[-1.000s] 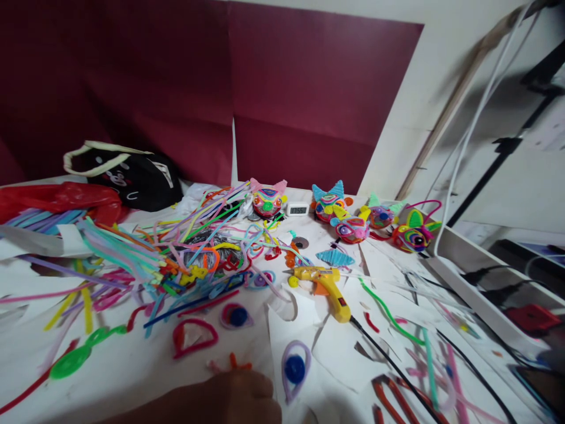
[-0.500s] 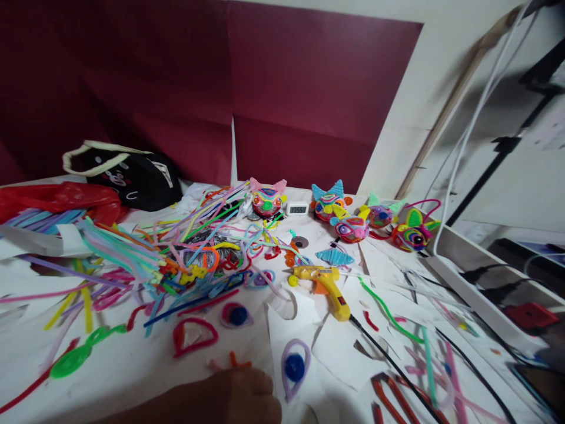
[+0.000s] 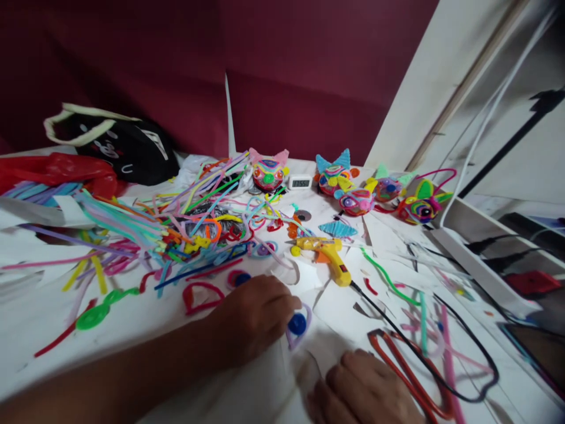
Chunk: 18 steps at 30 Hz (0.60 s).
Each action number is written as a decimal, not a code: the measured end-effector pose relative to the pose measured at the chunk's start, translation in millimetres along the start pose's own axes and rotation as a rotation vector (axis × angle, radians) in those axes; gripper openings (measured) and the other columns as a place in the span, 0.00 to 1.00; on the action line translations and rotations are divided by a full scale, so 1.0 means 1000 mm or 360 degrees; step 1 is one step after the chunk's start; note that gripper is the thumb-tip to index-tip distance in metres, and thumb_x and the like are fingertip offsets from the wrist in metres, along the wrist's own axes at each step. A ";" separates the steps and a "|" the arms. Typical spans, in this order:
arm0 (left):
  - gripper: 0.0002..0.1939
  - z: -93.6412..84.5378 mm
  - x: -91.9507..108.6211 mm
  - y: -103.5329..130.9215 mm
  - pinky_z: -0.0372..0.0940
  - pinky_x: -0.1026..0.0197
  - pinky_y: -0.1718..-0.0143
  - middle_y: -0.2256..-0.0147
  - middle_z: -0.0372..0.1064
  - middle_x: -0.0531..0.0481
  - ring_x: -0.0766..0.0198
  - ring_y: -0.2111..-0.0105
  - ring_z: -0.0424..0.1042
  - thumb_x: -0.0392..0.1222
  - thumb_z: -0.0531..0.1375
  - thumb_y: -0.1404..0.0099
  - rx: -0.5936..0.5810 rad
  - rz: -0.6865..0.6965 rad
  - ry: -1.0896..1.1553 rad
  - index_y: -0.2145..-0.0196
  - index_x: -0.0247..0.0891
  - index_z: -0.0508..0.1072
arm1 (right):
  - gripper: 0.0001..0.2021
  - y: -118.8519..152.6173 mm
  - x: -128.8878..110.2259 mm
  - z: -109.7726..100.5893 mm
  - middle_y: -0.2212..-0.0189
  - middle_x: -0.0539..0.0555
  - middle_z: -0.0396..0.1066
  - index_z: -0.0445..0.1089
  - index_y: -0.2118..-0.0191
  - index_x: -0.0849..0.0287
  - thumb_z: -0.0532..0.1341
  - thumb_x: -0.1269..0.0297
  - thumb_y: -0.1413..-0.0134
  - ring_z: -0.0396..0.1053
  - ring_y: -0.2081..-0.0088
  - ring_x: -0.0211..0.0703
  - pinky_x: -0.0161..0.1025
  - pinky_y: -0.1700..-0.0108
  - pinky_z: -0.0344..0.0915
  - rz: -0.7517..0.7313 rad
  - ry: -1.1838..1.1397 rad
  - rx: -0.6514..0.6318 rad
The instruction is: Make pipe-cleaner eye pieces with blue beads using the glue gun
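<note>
1. While the left hand [image 3: 256, 318] curls narrowly at the fuzzy lilac teardrop [image 3: 308, 330] around a coiled blue disc [image 3: 297, 324], nearer than the smooth yellow glue gun [image 3: 338, 268], its grip cannot be told.
2. Nearer still, the right hand [image 3: 366, 391] bends; its hold is unclear.
3. Beyond the glue gun sit round, eared balls [image 3: 268, 172]; past its nozzle, fluffy stems [image 3: 126, 221] heap.

I record my left hand [image 3: 258, 312] advanced to the purple loop's [image 3: 308, 323] nine o'clock; my right hand [image 3: 364, 388] entered at five.
</note>
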<state>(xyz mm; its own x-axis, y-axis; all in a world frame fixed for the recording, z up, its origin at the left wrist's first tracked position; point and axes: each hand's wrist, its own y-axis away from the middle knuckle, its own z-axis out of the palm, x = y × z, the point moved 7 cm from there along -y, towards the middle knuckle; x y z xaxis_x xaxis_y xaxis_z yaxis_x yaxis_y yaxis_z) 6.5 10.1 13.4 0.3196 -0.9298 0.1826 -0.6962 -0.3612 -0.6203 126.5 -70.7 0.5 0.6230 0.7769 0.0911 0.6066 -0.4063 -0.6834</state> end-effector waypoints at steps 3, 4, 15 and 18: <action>0.10 0.009 -0.008 0.003 0.64 0.57 0.52 0.59 0.70 0.44 0.61 0.57 0.68 0.31 0.53 0.31 -0.0084 -0.0054 0.0073 0.54 0.34 0.69 | 0.10 -0.002 0.002 0.000 0.81 0.49 0.65 0.69 0.72 0.61 0.57 0.81 0.45 0.61 0.79 0.37 0.37 0.78 0.53 0.0050 0.0027 0.0023; 0.10 0.011 -0.009 0.004 0.64 0.57 0.52 0.59 0.71 0.44 0.60 0.56 0.68 0.31 0.53 0.31 -0.0110 -0.0051 0.0086 0.54 0.34 0.69 | 0.10 -0.002 0.002 0.001 0.80 0.49 0.67 0.70 0.72 0.61 0.58 0.82 0.46 0.62 0.78 0.37 0.37 0.77 0.54 0.0057 0.0034 0.0006; 0.13 0.016 -0.006 0.002 0.65 0.54 0.50 0.56 0.72 0.43 0.57 0.53 0.70 0.30 0.49 0.29 -0.0229 -0.0027 0.0055 0.51 0.29 0.68 | 0.11 0.009 -0.002 0.007 0.66 0.57 0.77 0.75 0.65 0.63 0.55 0.78 0.40 0.72 0.67 0.44 0.42 0.66 0.65 0.0018 0.0080 -0.0109; 0.13 0.015 -0.004 0.001 0.65 0.54 0.52 0.58 0.72 0.43 0.56 0.53 0.70 0.31 0.48 0.28 -0.0270 -0.0024 0.0052 0.52 0.29 0.68 | 0.12 0.008 -0.002 0.006 0.66 0.57 0.77 0.75 0.65 0.63 0.54 0.77 0.39 0.72 0.67 0.44 0.43 0.64 0.65 0.0031 0.0086 -0.0090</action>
<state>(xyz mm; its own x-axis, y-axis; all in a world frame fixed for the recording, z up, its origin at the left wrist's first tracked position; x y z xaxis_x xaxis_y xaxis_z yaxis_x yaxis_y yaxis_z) 14.4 14.3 0.6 0.3117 -0.9251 0.2170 -0.7910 -0.3791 -0.4801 127.0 -72.9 -10.0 0.6594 0.7424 0.1181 0.6203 -0.4486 -0.6434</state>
